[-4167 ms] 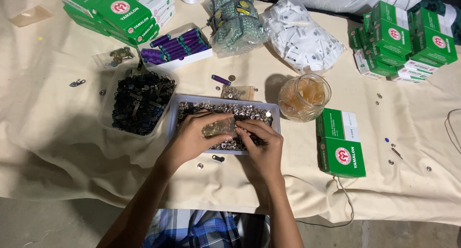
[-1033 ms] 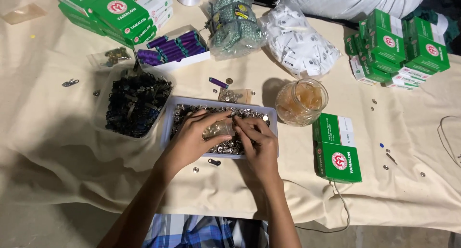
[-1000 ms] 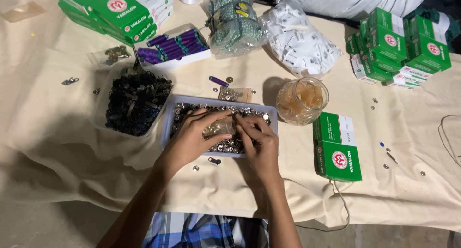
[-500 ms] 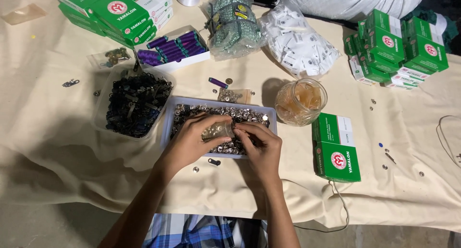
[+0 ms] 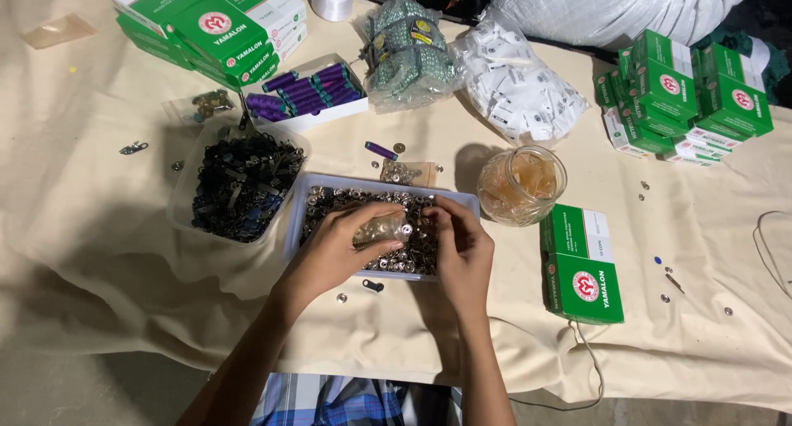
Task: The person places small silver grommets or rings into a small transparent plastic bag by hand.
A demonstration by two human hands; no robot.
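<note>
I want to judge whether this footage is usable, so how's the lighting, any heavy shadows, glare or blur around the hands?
Head view: even, fairly dim warm light, sharp focus. The left hand and right hand over the tray of metal snaps show no motion blur. Soft shadows fall on the cloth left of the tray and beside the glass jar. The snaps glint slightly. The top right corner goes dark.

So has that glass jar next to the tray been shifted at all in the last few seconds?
No. The glass jar stands in the same spot, just right of the clear tray's far corner and above the two green boxes; only the camera drifted slightly.
</note>
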